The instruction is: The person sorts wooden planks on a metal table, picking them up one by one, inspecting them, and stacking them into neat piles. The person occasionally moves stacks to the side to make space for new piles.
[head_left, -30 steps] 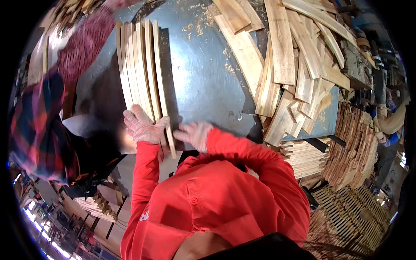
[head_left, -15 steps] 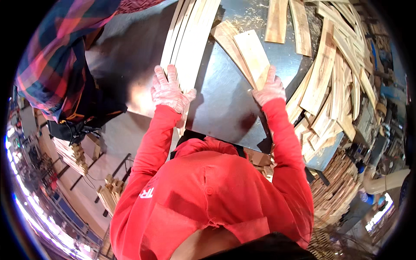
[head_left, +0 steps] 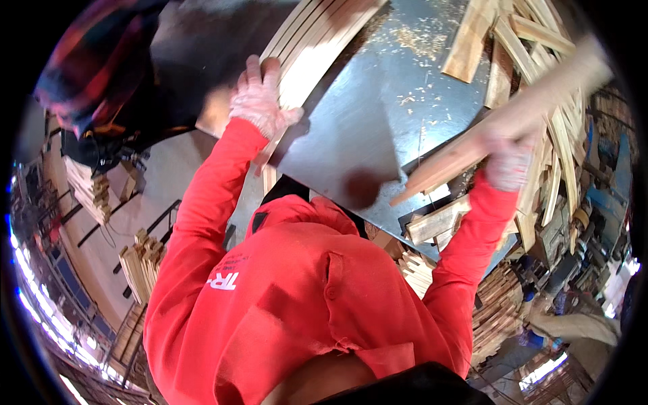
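My left hand (head_left: 260, 101), in a pale work glove, lies with its fingers spread on the near end of a row of long pale wooden strips (head_left: 317, 54). These strips lie side by side on the metal table (head_left: 358, 135). My right hand (head_left: 507, 162), also gloved and smeared by motion, is closed around a wooden board (head_left: 466, 145). That board is held slantwise above the right side of the table, over other loose boards; its far end is blurred. I cannot tell whether a second board is in the same grip.
A heap of loose boards (head_left: 560, 142) fills the table's right side. Another board (head_left: 470, 40) lies farther back among sawdust (head_left: 418, 44). A person in a plaid sleeve (head_left: 101, 67) stands at the left. Stacked wood (head_left: 88, 192) stands below left, more stacked strips (head_left: 496, 307) below right.
My right hand has lifted board wood off the table's middle and swung it right, over the heap. My left hand stays on the strips, which now appear more slanted as the view has turned.
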The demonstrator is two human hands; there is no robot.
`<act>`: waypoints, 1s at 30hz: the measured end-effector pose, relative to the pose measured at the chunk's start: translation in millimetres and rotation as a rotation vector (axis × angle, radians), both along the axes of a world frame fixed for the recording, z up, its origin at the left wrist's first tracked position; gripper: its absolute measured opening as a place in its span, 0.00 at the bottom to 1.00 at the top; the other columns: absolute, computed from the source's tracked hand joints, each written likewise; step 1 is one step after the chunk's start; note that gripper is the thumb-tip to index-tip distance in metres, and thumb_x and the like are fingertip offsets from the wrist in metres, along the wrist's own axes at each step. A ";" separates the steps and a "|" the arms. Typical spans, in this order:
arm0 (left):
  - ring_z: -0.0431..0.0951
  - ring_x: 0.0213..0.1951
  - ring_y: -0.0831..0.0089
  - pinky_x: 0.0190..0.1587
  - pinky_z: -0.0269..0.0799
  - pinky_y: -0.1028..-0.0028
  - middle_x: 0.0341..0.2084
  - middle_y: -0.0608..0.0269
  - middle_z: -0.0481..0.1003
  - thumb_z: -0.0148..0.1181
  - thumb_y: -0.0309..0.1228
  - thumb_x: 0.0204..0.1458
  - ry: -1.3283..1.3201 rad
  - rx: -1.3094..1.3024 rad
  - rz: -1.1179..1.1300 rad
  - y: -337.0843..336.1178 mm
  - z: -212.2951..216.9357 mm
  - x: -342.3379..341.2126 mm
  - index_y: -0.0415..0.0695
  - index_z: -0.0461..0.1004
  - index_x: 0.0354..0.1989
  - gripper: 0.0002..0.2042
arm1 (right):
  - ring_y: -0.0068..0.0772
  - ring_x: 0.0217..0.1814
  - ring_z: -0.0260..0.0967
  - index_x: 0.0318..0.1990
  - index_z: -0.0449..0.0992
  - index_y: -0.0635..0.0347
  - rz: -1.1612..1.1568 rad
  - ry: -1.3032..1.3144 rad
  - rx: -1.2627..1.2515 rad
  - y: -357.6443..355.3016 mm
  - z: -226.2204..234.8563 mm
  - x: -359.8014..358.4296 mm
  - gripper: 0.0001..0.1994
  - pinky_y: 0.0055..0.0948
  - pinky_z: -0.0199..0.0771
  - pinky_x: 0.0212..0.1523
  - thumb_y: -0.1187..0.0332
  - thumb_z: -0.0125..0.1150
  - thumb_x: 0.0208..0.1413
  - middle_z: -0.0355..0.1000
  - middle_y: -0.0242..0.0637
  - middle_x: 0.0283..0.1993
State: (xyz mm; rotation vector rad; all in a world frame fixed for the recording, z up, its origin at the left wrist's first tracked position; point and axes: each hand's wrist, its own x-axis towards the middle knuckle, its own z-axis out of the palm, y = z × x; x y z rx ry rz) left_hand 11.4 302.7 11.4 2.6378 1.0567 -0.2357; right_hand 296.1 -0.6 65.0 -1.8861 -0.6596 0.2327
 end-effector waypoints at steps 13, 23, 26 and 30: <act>0.57 0.64 0.39 0.62 0.60 0.48 0.68 0.37 0.47 0.69 0.51 0.37 0.080 0.031 -0.051 1.7 -4.1 4.7 0.48 0.47 0.70 0.52 | 0.53 0.53 0.71 0.60 0.65 0.65 0.004 1.252 1.010 74.8 -139.7 -121.0 0.40 0.57 0.68 0.60 0.51 0.72 0.42 0.72 0.49 0.51; 0.55 0.67 0.49 0.61 0.58 0.52 0.69 0.49 0.46 0.68 0.54 0.38 0.050 0.075 -0.001 2.7 -18.7 -0.8 0.53 0.49 0.69 0.49 | 0.53 0.53 0.72 0.59 0.66 0.65 0.192 1.447 0.907 110.9 -163.5 -143.8 0.34 0.55 0.72 0.57 0.62 0.72 0.44 0.73 0.50 0.51; 0.55 0.66 0.50 0.61 0.59 0.53 0.69 0.49 0.46 0.69 0.54 0.37 0.073 0.075 0.012 2.8 -11.8 -1.6 0.54 0.50 0.69 0.49 | 0.48 0.52 0.73 0.56 0.69 0.64 0.116 1.387 0.628 121.4 -181.9 -130.5 0.31 0.50 0.75 0.55 0.61 0.73 0.45 0.75 0.48 0.47; 0.58 0.63 0.49 0.58 0.62 0.50 0.65 0.48 0.51 0.70 0.54 0.36 0.002 0.050 -0.018 5.0 -4.5 -5.0 0.51 0.50 0.69 0.50 | 0.51 0.58 0.71 0.59 0.69 0.69 0.142 0.646 -0.377 189.0 -129.2 -126.9 0.34 0.42 0.69 0.59 0.46 0.60 0.56 0.74 0.54 0.53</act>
